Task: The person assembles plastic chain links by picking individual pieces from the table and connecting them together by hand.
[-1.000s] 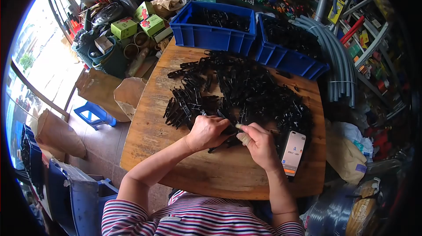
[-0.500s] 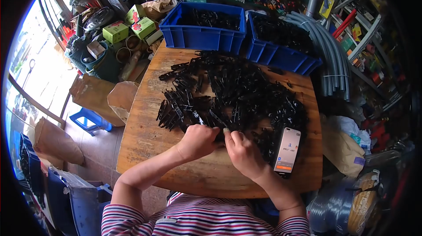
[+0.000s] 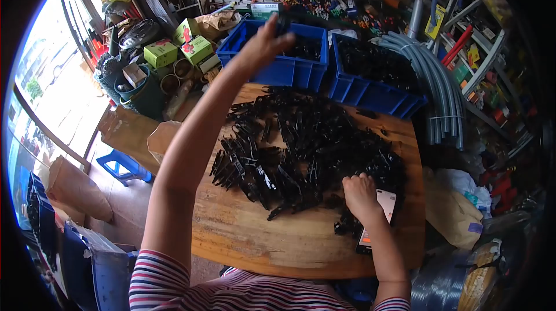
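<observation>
Raised over the left blue crate (image 3: 272,72), my left hand (image 3: 266,43) has its fingers apart, with a dark shape just beyond the fingertips that is blurred. My right hand (image 3: 361,192) rests at the lower right edge of the pile of black plastic pieces (image 3: 313,137), its fingers bent together; what they hold, if anything, is hidden. Beside and partly under my right wrist lies a phone (image 3: 386,202) with a lit screen. The pile covers the middle of the wooden table (image 3: 255,247).
A second blue crate (image 3: 376,98) with black pieces stands at the table's back right. Grey pipes (image 3: 431,79) hang beyond it. Green boxes (image 3: 197,48), paper bags (image 3: 78,189) and a blue stool (image 3: 123,166) are on the left.
My left hand has left the front of the pile and moved up and forward to the left crate. My right hand has moved right, next to the phone.
</observation>
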Demonstrator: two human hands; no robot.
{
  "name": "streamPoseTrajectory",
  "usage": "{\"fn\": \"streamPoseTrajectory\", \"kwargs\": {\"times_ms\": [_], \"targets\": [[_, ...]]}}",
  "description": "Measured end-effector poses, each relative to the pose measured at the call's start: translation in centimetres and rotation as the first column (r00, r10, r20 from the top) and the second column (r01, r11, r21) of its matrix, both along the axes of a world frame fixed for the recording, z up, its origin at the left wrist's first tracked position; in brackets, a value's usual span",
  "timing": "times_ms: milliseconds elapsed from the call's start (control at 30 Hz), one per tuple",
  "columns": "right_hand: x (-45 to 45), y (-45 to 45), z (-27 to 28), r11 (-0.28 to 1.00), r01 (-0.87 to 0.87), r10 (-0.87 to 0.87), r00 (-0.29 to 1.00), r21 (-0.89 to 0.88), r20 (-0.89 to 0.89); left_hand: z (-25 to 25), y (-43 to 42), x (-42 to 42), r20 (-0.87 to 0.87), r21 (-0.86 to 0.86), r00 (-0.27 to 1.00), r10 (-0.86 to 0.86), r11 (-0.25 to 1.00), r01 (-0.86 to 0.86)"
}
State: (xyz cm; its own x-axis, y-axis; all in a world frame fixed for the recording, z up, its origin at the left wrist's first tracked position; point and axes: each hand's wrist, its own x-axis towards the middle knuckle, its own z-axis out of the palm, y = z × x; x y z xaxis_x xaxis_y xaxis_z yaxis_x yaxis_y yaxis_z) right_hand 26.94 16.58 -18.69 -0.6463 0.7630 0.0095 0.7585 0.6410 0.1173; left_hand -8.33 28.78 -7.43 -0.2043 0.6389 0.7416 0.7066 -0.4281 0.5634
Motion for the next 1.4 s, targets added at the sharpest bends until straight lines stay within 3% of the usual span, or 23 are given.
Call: {"fn": "streamPoseTrajectory", "kwargs": {"times_ms": [33, 100, 167, 200, 233, 267, 300, 333, 367, 433, 533, 600, 633, 667, 700, 767, 867, 933, 1000, 1033, 1067, 1167, 1400], "targets": [[-0.1, -0.1, 0.0, 1.0, -0.021, 0.021, 1.0, -0.011, 0.012, 0.6, 3.2, -1.4, -0.023, 0.041, 0.996, 0.081, 0.996, -0.08], [-0.2, 0.0, -0.5, 1.0, -0.002, 0.002, 1.0, -0.005, -0.003, 1.1, 3.0, -1.7, -0.43, -0.369, 0.899, 0.083, 0.892, -0.26], [0.0, 0.1, -0.3, 1.0, -0.019, 0.019, 1.0, 0.014, 0.003, 3.4, -2.5, 2.7, -0.523, -0.744, 0.852, -0.03, 0.503, -0.439], [0.3, 0.3, -0.7, 0.999, -0.041, 0.041, 0.999, 0.031, 0.006, -1.0, -3.4, 3.8, -0.72, -0.555, 0.69, 0.07, 0.538, -0.634], [0.5, 0.5, -0.5, 0.998, -0.055, 0.055, 0.998, 0.005, -0.007, -4.4, -5.1, 4.9, -0.822, -0.442, 0.564, 0.077, 0.537, -0.718], [0.7, 0.5, -0.3, 0.997, -0.07, 0.069, 0.997, -0.023, -0.019, -7.2, -6.1, 5.1, -0.827, -0.517, 0.559, -0.055, 0.466, -0.718], [0.8, 0.4, -0.3, 0.995, -0.085, 0.084, 0.996, -0.054, -0.029, -10.1, -7.8, 5.5, -0.861, -0.462, 0.503, -0.073, 0.523, -0.716], [0.8, 0.4, -0.5, 0.995, -0.091, 0.091, 0.996, -0.028, -0.019, -12.7, -8.5, 5.4, -0.774, -0.528, 0.633, -0.023, 0.575, -0.625], [0.7, 0.5, -0.8, 0.995, -0.097, 0.097, 0.995, -0.006, -0.009, -13.9, -9.4, 5.7, -0.793, -0.512, 0.609, -0.022, 0.564, -0.648], [0.5, 0.7, -0.7, 0.995, -0.092, 0.094, 0.994, 0.027, -0.049, -14.7, -10.6, 5.2, -0.689, -0.474, 0.723, 0.043, 0.728, -0.495], [0.4, 0.7, 0.6, 0.995, -0.095, 0.101, 0.976, 0.04, -0.195, -14.5, -11.7, 5.0, -0.597, -0.161, 0.791, 0.13, 0.947, -0.277], [-0.2, 0.0, 2.2, 0.992, -0.102, 0.049, 0.863, -0.078, -0.503, -12.4, -13.9, 5.9, -0.227, -0.376, 0.974, -0.011, 0.923, -0.077], [-0.4, -0.5, 2.8, 0.983, -0.119, 0.002, 0.774, -0.142, -0.633, -11.5, -15.4, 6.7, -0.012, -0.449, 0.998, -0.064, 0.892, 0.052], [-0.6, -0.9, 3.3, 0.971, -0.155, -0.008, 0.738, -0.181, -0.675, -11.1, -16.7, 7.5, 0.001, -0.354, 0.992, -0.129, 0.927, 0.122], [-1.0, -1.4, 3.4, 0.95, -0.201, -0.054, 0.65, -0.239, -0.758, -10.9, -18.1, 8.3, 0.133, -0.414, 0.972, -0.195, 0.88, 0.233], [-2.2, -2.3, 3.6, 0.893, -0.306, -0.168, 0.453, -0.329, -0.876, -9.7, -20.8, 10.4, 0.221, -0.418, 0.938, -0.266, 0.843, 0.338], [-3.3, -3.4, 3.8, 0.949, -0.184, -0.145, 0.466, -0.256, -0.873, -9.5, -22.6, 12.0, 0.288, -0.589, 0.927, -0.242, 0.718, 0.37], [-3.5, -3.6, 3.3, 0.983, -0.098, -0.082, 0.522, -0.155, -0.849, -10.3, -22.6, 12.2, 0.23, -0.588, 0.94, -0.251, 0.734, 0.34], [-3.4, -4.0, 2.7, 0.956, -0.141, -0.168, 0.453, -0.257, -0.876, -11.5, -22.4, 12.1, 0.152, -0.506, 0.943, -0.296, 0.796, 0.332], [-3.4, -4.0, 2.5, 0.939, -0.162, -0.214, 0.417, -0.304, -0.883, -11.4, -22.3, 12.1, 0.198, -0.509, 0.933, -0.3, 0.782, 0.359], [-3.6, -4.1, 2.1, 0.953, -0.232, -0.104, 0.357, -0.196, -0.928, -11.4, -22.3, 12.2, 0.246, -0.512, 0.921, -0.303, 0.766, 0.389], [-4.3, -5.7, 2.2, 0.787, -0.455, -0.425, 0.09, -0.417, -0.901, -11.2, -22.4, 12.6, 0.323, -0.528, 0.897, -0.302, 0.729, 0.436], [-4.9, -6.2, 1.1, 0.751, -0.532, -0.425, 0.065, -0.392, -0.903, -11.0, -22.5, 12.5, 0.248, -0.602, 0.919, -0.308, 0.694, 0.395]]}}
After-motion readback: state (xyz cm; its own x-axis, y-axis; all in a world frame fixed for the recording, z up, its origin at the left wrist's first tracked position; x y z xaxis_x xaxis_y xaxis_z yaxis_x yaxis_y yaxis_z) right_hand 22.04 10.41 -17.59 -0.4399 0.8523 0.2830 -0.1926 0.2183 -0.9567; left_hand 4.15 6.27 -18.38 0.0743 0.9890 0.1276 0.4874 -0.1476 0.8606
